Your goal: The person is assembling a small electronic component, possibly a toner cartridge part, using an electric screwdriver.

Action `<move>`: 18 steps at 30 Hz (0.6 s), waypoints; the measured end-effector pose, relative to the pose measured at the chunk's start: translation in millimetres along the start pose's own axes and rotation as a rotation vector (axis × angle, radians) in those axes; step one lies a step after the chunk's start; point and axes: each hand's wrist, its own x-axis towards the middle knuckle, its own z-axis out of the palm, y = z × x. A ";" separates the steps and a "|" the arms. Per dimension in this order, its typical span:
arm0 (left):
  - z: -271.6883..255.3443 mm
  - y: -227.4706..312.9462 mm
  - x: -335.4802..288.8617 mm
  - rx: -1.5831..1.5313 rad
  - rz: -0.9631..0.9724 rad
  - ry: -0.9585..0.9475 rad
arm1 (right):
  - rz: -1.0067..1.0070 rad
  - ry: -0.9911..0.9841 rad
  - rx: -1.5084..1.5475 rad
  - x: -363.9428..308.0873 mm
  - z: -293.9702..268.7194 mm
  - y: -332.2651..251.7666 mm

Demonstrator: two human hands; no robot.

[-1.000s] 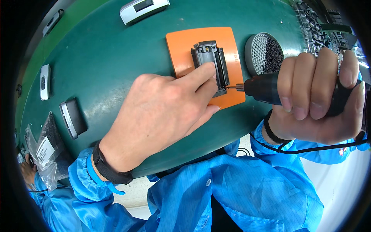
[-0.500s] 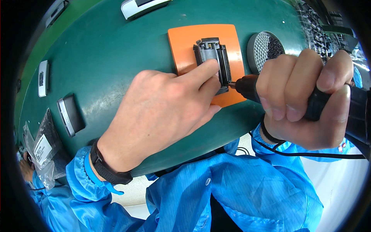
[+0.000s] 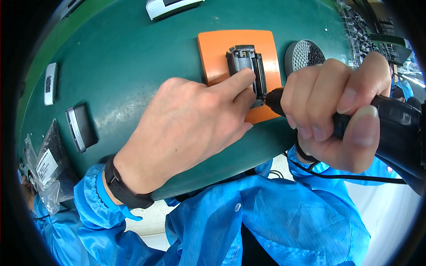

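Note:
A small black plastic housing [image 3: 260, 73] with a grey inside sits on an orange block [image 3: 213, 48]. Across it lies my left hand [image 3: 191, 115], the index fingertip pressing on the grey part and the other fingers bent along its near side. My right hand [image 3: 333, 102] is wrapped round a black electric screwdriver [image 3: 395, 124] held at a slant. The driver's tip meets the near right corner of the housing; the exact contact point and any screw there are too small to make out.
Right of the block stands a round grey dish [image 3: 301, 51], partly filled with small dark pieces. A white-and-black device [image 3: 173, 8] lies at the back. On the left are two smaller units [image 3: 51, 84] [image 3: 81, 127] and a clear bag [image 3: 51, 166]. A black cord [image 3: 355, 177] runs below my right hand.
My right hand and the screwdriver have shifted slightly left, and the driver looks tilted differently. The left hand keeps its hold on the housing. The whole view has moved a little.

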 end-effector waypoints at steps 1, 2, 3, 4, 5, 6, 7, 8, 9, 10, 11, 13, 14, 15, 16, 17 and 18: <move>-0.9 0.3 0.5 0.011 0.002 -0.030 | -0.004 0.004 -0.003 2.2 -1.6 -1.7; -1.7 0.8 1.2 0.022 0.005 -0.060 | 0.005 -0.015 -0.021 3.8 -3.4 -3.3; -2.2 1.6 1.1 0.025 0.014 -0.062 | 0.015 -0.032 -0.041 3.4 -4.6 -4.9; -1.8 1.6 3.3 0.003 -0.003 -0.064 | 0.014 -0.021 -0.057 0.1 -6.5 -7.5; -1.7 1.7 5.0 -0.021 -0.018 -0.067 | -0.102 0.134 0.037 -5.2 -7.2 -10.1; -2.8 1.6 4.7 -0.023 0.006 -0.063 | -0.220 0.288 0.129 -9.8 -9.1 -13.2; -4.5 1.9 4.1 -0.008 -0.006 -0.069 | -0.232 0.266 0.106 -14.0 -26.2 -22.8; -5.7 2.3 4.0 0.003 -0.013 -0.076 | -0.240 0.249 0.079 -18.0 -43.6 -34.0; -5.8 2.5 3.2 -0.001 -0.022 -0.085 | -0.242 0.335 -0.008 -25.6 -51.0 -36.9; -9.2 5.0 3.5 0.000 -0.002 -0.086 | -0.282 0.380 -0.041 -27.5 -59.1 -30.2; -11.0 5.3 5.4 -0.008 -0.027 -0.096 | -0.278 0.414 -0.069 -28.7 -59.7 -23.3; -12.2 8.0 9.9 -0.016 -0.067 -0.112 | -0.268 0.506 -0.095 -32.1 -55.0 -9.4; -10.4 7.6 11.9 -0.014 -0.052 -0.118 | -0.282 0.479 -0.104 -33.8 -59.9 -2.2; -7.8 6.4 13.5 -0.026 -0.047 -0.097 | -0.281 0.485 -0.100 -34.9 -60.8 3.6; -6.8 6.4 14.1 -0.042 -0.050 -0.077 | -0.275 0.488 -0.091 -34.9 -61.4 7.7; -8.4 7.3 15.4 -0.039 -0.068 -0.097 | -0.272 0.478 -0.099 -35.5 -63.7 10.0; -9.1 6.7 16.9 -0.041 -0.064 -0.103 | -0.270 0.486 -0.100 -36.0 -65.5 10.9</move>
